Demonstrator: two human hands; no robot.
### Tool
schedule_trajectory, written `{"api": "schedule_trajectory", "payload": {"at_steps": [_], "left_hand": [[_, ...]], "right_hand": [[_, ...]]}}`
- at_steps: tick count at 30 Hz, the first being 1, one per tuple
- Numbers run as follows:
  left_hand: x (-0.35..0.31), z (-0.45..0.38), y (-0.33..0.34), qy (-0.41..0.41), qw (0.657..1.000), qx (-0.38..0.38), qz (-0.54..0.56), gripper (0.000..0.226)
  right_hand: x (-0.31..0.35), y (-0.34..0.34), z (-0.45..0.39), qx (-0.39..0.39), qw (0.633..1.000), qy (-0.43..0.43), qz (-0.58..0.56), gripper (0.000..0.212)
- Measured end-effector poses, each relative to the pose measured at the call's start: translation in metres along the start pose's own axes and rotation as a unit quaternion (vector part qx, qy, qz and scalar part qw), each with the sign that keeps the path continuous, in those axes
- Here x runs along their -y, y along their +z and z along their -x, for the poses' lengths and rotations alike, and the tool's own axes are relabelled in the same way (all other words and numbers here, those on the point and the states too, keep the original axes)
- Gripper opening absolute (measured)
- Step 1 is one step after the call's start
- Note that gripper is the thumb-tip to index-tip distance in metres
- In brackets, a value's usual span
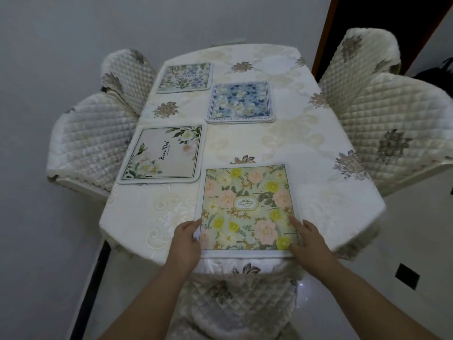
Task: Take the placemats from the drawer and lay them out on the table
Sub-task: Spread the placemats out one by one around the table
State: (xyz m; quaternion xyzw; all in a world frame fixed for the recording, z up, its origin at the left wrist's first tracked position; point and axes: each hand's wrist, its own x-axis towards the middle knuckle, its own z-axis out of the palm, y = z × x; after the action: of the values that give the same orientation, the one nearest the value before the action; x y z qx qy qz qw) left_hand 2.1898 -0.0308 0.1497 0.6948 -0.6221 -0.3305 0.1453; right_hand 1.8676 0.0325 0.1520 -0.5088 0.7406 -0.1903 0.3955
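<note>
Right, both arms were out over the near edge of the table (331, 133), forearms angled in toward each other. Left hand (187, 238) sat on the near-left corner of the yellow-and-pink placemat (247, 208), fingers curled round its left edge, thumb on top: pinching it. Right hand (310, 238) was on the near-right corner, fingers spread flat on the print, pressing rather than gripping as far as I could tell.

That mat lay flat between my hands, near edge about flush with the table's near edge, slightly rotated. Square, white border, pale green ground, pink and yellow blooms, oval label in the middle.

Three more mats were already down. Cream placemat (160, 154) with "Beautiful" script lay just to the left and farther off, its near-right corner close to my mat's far-left corner. Blue floral placemat (240, 101) sat farther back, centre. Green floral placemat (183, 77) was at the far left.

Quilted chairs (392, 123) stood on both sides.
</note>
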Motion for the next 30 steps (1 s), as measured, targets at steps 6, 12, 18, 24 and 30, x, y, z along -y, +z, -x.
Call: {"api": "schedule_trajectory", "payload": {"at_steps": [6,12,18,24,30], "left_hand": [[0.004,0.0,0.002,0.013,0.999,-0.004,-0.042,0.059],[-0.009,0.009,0.014,0.162,0.967,-0.005,-0.195,0.063],[-0.021,0.009,0.057,0.2,0.936,0.048,-0.286,0.06],[0.009,-0.001,0.038,0.103,0.954,0.024,-0.28,0.085],[-0.041,-0.06,0.036,0.155,0.948,0.054,-0.272,0.08]], "right_hand": [[-0.004,0.001,0.004,0.002,1.0,0.014,0.013,0.074],[0.013,0.02,0.01,-0.097,0.969,-0.049,0.224,0.055],[0.013,0.067,0.0,-0.027,0.942,-0.151,0.297,0.064],[-0.022,0.035,0.007,-0.052,0.962,-0.062,0.261,0.075],[0.027,0.018,-0.062,-0.077,0.969,-0.108,0.21,0.068]]}}
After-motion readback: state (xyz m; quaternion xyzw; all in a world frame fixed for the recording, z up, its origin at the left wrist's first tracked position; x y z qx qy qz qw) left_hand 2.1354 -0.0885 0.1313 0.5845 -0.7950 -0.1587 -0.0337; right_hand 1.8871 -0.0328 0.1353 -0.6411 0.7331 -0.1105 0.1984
